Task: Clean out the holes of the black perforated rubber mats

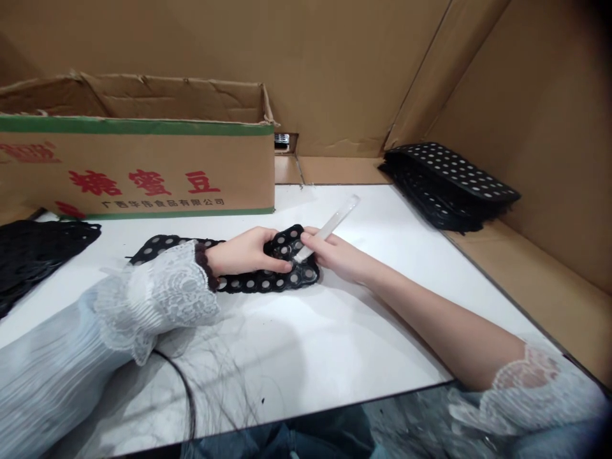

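A black sheet with rows of pale round dots [258,281] lies on the white table in front of me. My left hand [246,250] rests over it, thumb and fingers gripping it near its right end; part of the sheet is hidden under this hand and the lace cuff. At that right end, my right hand [338,255] pinches a slim, translucent whitish stick-like tool [335,223]. The tool slants, its lower tip touching the dotted surface close to my left thumb and its rounded end pointing up and right. Some right fingers are hidden behind the sheet's edge.
A cardboard box [191,159] with green edges and red lettering stands at the back left. Black openwork pieces [43,255] lie at the far left. A stack of dotted black sheets [449,182] leans by the right cardboard wall [540,146]. Long dark hair hangs over the table's front.
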The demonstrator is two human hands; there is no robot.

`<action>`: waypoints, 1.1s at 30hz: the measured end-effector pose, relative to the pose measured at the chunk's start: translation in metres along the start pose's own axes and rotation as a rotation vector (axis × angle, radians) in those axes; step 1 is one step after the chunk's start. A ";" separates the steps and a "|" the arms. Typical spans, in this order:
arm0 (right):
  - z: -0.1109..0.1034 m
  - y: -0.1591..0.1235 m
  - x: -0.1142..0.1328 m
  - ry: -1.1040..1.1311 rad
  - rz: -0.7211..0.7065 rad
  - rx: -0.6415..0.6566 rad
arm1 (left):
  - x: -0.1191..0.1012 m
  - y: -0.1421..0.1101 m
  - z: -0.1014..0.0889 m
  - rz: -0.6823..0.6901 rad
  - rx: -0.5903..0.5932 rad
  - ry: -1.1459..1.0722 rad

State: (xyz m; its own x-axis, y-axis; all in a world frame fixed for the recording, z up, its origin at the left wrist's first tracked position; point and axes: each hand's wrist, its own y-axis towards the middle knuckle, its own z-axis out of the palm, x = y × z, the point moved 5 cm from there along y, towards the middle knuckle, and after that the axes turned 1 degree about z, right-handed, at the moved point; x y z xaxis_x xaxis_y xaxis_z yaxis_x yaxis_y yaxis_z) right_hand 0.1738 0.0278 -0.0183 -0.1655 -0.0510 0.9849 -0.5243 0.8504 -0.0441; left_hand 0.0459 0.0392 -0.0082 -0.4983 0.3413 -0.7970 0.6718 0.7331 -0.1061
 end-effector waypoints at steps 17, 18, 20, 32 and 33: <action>-0.016 0.003 0.004 -0.122 -0.054 -0.181 | 0.002 0.003 -0.008 0.092 -0.195 -0.038; -0.017 0.003 0.006 -0.131 -0.073 -0.206 | 0.002 0.003 -0.008 0.097 -0.206 -0.060; -0.017 0.002 0.009 -0.140 -0.103 -0.239 | 0.002 0.003 -0.009 0.097 -0.218 -0.089; -0.015 0.003 0.006 -0.062 -0.106 -0.224 | 0.008 0.002 -0.006 0.039 -0.182 -0.229; -0.014 0.003 0.005 -0.026 -0.095 -0.209 | 0.007 0.002 -0.006 0.037 -0.171 -0.251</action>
State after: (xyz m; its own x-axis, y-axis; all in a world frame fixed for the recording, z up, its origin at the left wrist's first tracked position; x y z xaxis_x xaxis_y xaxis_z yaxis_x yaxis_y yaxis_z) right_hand 0.1830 0.0375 -0.0115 -0.1464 -0.1471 0.9782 -0.3550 0.9308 0.0868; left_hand 0.0408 0.0467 -0.0103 -0.3099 0.2297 -0.9226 0.5745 0.8185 0.0108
